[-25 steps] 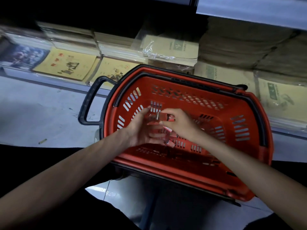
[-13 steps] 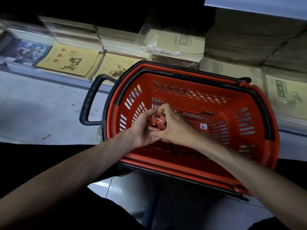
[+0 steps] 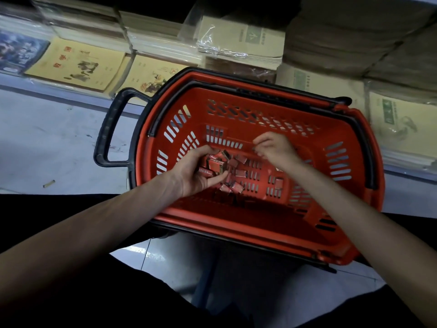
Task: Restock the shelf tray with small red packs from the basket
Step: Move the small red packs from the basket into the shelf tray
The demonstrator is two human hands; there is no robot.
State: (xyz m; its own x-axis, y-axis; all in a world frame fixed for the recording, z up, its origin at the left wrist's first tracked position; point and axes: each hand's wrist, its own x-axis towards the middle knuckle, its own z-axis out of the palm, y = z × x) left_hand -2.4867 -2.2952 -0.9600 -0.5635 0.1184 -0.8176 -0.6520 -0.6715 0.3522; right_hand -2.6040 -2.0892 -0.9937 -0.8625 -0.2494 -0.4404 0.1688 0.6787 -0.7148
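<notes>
1. Your small red packs [image 3: 233, 170] lie in a loose scatter on the slotted floor of the red basket [image 3: 248, 223], most of them bunched toward the left, with one stray pack [image 3: 278, 183] apart on the right.
2. Your left hand [image 3: 197, 172] is cupped palm-up over the bunch, fingers curled around several packs; it holds a small handful rather than a single one.
3. Your right hand [image 3: 274, 147] hovers above the basket floor with fingertips drawn together. Whether it pinches anything, you cannot tell from here.
4. Judge the packs as light, stiff little boxes, probably card with a glossy face, so they will likely slide against each other and slip out of a loose fist.
5. Take each by its two broad faces, or gather a few edge to edge and close your fingers around the stack.
6. Watch the floor slots: a pack standing on edge may catch there.
7. The shelf tray is not in view; only stacked booklets [image 3: 78, 62] sit on the shelf beyond.
</notes>
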